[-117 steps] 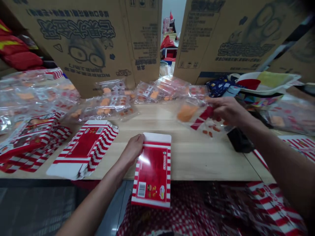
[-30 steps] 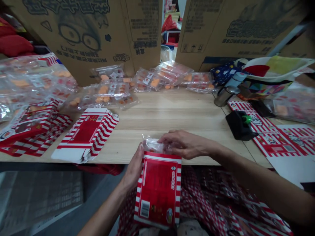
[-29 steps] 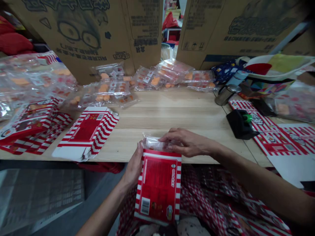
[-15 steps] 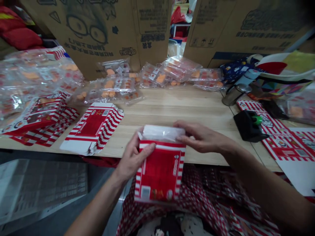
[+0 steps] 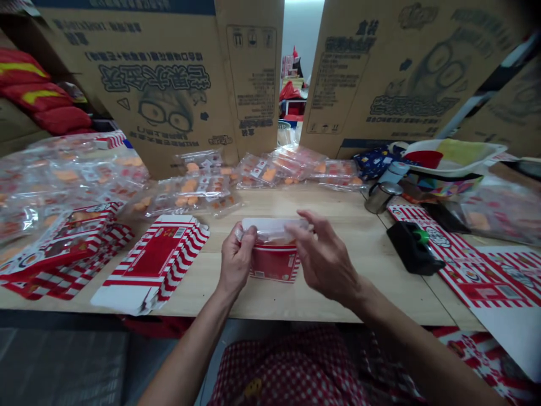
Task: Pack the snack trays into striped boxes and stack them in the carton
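Observation:
A red-and-white striped cardboard box point(image 5: 274, 263) stands on the table in front of me, its top end open and facing up. Clear plastic and a white flap point(image 5: 270, 224) show at its mouth. My left hand point(image 5: 236, 256) grips the box by its upper left corner, thumb on the near side. Over the upper right corner is my right hand point(image 5: 323, 254), fingers spread and slightly bent. Its fingertips are at the plastic; whether they touch it I cannot tell. To the left lies a stack of flattened striped boxes point(image 5: 156, 254).
Clear bags with orange pieces point(image 5: 190, 192) lie along the back and left. A filled striped box point(image 5: 71, 237) rests at left. On the right are a black tape dispenser point(image 5: 412, 248), a metal flask point(image 5: 382, 196) and flat printed cartons point(image 5: 477, 265). Large brown cartons point(image 5: 169, 73) stand behind.
The box has gone from above my lap onto the table, tipped upright. My right hand has come nearer its mouth, fingers now more spread. The camera view has tilted up.

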{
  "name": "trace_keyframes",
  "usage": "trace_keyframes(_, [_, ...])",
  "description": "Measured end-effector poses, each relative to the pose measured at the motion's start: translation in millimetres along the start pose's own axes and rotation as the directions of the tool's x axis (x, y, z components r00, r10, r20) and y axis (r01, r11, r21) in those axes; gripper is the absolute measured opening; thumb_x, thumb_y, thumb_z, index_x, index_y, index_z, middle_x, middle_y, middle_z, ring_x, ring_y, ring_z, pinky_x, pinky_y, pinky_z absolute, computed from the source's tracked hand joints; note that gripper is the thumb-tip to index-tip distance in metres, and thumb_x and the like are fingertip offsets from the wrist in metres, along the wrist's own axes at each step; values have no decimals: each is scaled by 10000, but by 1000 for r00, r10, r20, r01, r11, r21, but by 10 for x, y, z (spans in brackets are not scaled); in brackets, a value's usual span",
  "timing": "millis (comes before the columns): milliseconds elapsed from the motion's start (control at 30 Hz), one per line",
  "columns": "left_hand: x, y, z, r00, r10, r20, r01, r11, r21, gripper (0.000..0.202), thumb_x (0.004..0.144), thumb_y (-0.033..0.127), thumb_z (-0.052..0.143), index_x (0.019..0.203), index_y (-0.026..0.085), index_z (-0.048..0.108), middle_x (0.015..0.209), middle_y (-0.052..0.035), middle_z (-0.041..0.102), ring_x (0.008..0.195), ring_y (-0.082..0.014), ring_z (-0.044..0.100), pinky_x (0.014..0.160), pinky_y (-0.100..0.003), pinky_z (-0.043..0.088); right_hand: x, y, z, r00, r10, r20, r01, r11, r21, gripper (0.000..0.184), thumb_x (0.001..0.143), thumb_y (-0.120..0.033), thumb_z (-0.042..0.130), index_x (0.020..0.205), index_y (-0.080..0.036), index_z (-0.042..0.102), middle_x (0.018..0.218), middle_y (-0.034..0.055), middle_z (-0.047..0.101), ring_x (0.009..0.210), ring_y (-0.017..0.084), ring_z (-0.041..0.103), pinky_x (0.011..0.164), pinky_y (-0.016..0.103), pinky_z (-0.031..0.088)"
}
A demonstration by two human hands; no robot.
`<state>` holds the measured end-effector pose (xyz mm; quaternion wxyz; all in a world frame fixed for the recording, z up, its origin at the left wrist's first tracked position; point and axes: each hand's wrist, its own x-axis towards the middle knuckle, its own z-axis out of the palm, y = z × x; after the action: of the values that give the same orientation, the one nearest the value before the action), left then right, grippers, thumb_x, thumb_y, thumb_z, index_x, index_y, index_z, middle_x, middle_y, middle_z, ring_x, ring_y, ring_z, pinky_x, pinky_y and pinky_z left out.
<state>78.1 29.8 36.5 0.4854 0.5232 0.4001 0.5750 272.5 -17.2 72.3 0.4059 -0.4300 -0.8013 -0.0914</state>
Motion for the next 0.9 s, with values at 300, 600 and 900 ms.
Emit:
trace_keyframes(300, [-217, 89, 22, 999, 34, -21, -33, 999, 28, 179, 925, 339, 562, 824, 191, 564, 703, 22, 492, 635, -124, 440, 589, -223, 406, -144, -122, -85, 981, 12, 193, 17, 989, -145, 261, 897, -80, 502, 1136, -24, 592, 1513, 330, 360, 1400, 399, 432, 1063, 513, 504])
trace_keyframes(600, [-154, 280, 230, 969, -151, -197, 155, 988, 6, 160, 678, 160, 539, 830, 200, 572, 602, 67, 466, 491, -89, 405, 449, -189, 305, -218, -161, -77, 990, 53, 128, -48, 998, -36, 195, 910, -67, 502, 1077, -85, 601, 1530, 283, 369, 1395, 384, 449, 1041, 500, 529])
trace_keyframes(900, [-102, 34, 270, 881, 158, -445, -175, 985, 2, 352, 646, 122, 674, 880, 224, 432, 859, 33, 534, 716, -98, 533, 630, -189, 435, -417, -80, 96, 996, 85, 17, -79, 972, -223, 481, 897, -76, 497, 1368, -11, 427, 1348, 300, 538, 1289, 357, 547, 900, 415, 599])
